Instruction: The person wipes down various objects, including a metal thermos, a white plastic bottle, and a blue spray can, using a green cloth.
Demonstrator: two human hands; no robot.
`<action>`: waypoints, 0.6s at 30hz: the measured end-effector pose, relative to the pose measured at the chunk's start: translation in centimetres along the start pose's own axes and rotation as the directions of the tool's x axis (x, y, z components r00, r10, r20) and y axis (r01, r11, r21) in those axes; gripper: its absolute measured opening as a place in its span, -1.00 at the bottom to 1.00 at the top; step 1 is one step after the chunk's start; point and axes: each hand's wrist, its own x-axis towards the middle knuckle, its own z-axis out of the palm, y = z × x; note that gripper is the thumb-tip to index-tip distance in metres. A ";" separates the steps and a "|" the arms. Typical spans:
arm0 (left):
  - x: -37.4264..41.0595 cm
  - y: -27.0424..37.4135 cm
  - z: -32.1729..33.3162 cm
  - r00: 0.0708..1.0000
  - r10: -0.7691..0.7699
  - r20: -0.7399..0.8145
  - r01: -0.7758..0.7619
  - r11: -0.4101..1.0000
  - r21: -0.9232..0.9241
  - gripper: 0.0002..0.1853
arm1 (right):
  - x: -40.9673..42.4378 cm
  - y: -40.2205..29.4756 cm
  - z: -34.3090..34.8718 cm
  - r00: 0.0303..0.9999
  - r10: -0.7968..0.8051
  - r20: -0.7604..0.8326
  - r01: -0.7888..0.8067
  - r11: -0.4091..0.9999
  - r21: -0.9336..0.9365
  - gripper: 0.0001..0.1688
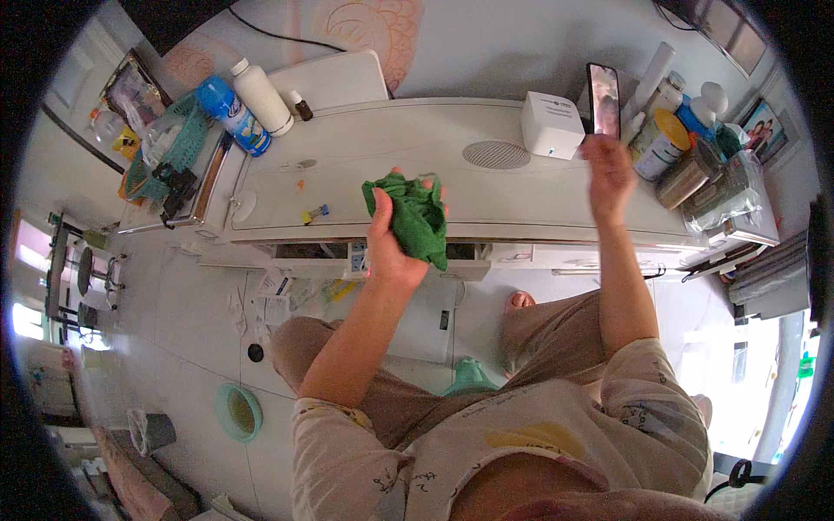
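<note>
A crumpled green cloth [420,225] is gripped in my left hand [393,251], raised above the front edge of a white cabinet top [391,150]. My thumb lies along the cloth's left side. My right hand [611,179], blurred, is at the lower end of an upright smartphone [604,98] with a lit screen. Whether its fingers touch the phone is unclear. Just left of that hand sits a white box [552,124] bearing writing. A round perforated grille [496,155] is set into the cabinet top.
A blue spray can [233,116] and a white bottle [262,96] stand at the back left, beside a teal basket [182,140]. At right are a yellow-lidded tin [659,143] and a metal canister [689,174]. Below, a drawer [313,251] is pulled out. A green basin [238,412] rests on the tiled floor.
</note>
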 end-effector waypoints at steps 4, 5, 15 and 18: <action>0.0 1.3 0.8 0.990 0.091 -0.106 -0.087 0.995 0.045 -0.53 | -2.3 -3.3 7.9 0.952 0.056 0.302 -0.010 0.988 -0.154 -0.83; -0.1 1.8 1.2 0.988 0.116 -0.105 -0.110 0.992 0.061 -0.52 | -2.5 -3.7 9.5 0.933 0.093 0.348 -0.052 0.991 -0.125 -0.80; -3.7 8.2 0.7 0.961 0.275 -0.027 -0.271 0.958 0.096 -0.45 | -0.9 -1.4 27.8 0.709 0.066 0.702 -0.040 0.998 -0.053 -0.62; -5.4 9.4 0.4 0.962 0.249 -0.112 -0.244 0.968 0.063 -0.43 | 1.3 -1.4 34.7 0.700 0.027 0.714 0.039 0.996 -0.075 -0.45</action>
